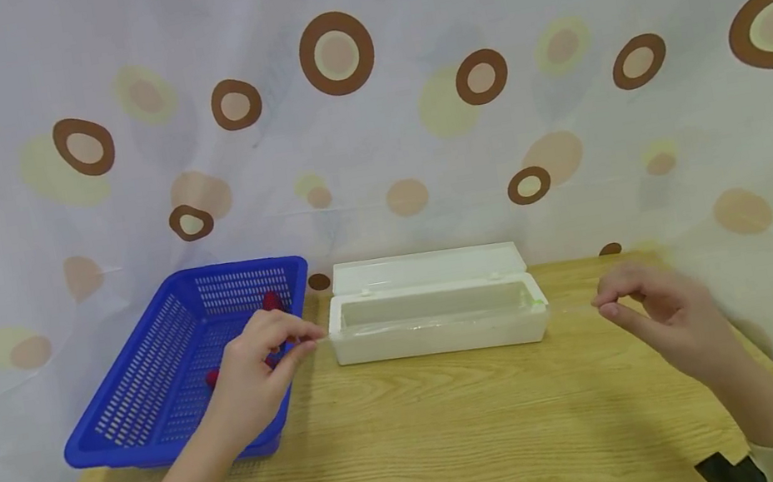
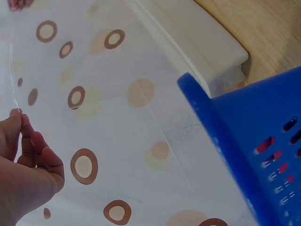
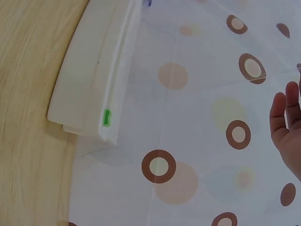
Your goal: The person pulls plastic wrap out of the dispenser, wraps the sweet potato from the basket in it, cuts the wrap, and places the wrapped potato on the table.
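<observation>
A strip of clear plastic film (image 1: 437, 320) stretches from hand to hand, its shiny edge crossing in front of a long white box (image 1: 440, 340) whose lid (image 1: 429, 268) stands raised at the back. My left hand (image 1: 256, 375) pinches the film's left end between thumb and index finger, overlapping the blue basket's right side. At the other end, my right hand (image 1: 664, 315) pinches the film right of the box. The film's edge (image 2: 11, 70) runs up from the left fingertips in the left wrist view. Only some fingers of the right hand (image 3: 289, 125) show in its wrist view.
The blue plastic basket (image 1: 121, 367) stands on the left of the wooden table (image 1: 463, 439), with red things (image 1: 271, 300) inside, partly behind the left hand. A green piece (image 1: 538, 306) sits at the box's right end. A patterned curtain (image 1: 407, 128) hangs behind the table.
</observation>
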`<state>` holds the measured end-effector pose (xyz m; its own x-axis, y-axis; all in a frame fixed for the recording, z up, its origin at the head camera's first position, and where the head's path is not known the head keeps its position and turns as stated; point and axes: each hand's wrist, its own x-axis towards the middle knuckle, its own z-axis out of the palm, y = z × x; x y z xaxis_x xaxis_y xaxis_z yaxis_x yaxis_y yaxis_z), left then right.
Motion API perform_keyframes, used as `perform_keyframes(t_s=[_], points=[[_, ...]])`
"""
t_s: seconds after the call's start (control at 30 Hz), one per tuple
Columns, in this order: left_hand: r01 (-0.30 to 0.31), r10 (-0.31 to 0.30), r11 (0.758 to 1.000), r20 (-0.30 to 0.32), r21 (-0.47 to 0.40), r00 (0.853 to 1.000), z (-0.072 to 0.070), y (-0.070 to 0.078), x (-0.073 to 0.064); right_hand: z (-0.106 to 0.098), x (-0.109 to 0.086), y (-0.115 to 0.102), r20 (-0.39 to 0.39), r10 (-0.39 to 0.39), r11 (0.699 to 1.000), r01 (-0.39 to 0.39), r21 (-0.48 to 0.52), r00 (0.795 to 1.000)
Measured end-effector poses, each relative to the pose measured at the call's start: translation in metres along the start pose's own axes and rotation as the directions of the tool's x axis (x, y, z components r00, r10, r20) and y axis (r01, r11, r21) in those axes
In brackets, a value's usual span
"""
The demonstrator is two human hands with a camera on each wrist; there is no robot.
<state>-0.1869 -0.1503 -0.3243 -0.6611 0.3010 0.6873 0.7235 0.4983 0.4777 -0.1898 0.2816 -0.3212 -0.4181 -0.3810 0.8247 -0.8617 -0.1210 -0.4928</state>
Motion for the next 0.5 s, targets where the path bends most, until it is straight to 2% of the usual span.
perform_keyframes(t_s=[0.2, 0.4, 0.5], points=[[0.026, -0.024, 0.999, 0.075, -0.034, 0.997, 0.002, 0.001, -0.024, 0.001, -0.015, -0.003, 0.13, 0.048, 0.997, -0.055, 0.056, 0.99], [-0.012, 0.019, 0.998, 0.109, -0.064, 0.994, 0.006, -0.001, -0.042, 0.001, -0.03, -0.001, 0.221, 0.107, 0.988, -0.128, 0.083, 0.969], [-0.016, 0.026, 0.997, 0.142, -0.071, 0.989, 0.007, -0.001, -0.051, 0.002, -0.036, -0.001, 0.284, 0.135, 0.982, -0.166, 0.089, 0.949]])
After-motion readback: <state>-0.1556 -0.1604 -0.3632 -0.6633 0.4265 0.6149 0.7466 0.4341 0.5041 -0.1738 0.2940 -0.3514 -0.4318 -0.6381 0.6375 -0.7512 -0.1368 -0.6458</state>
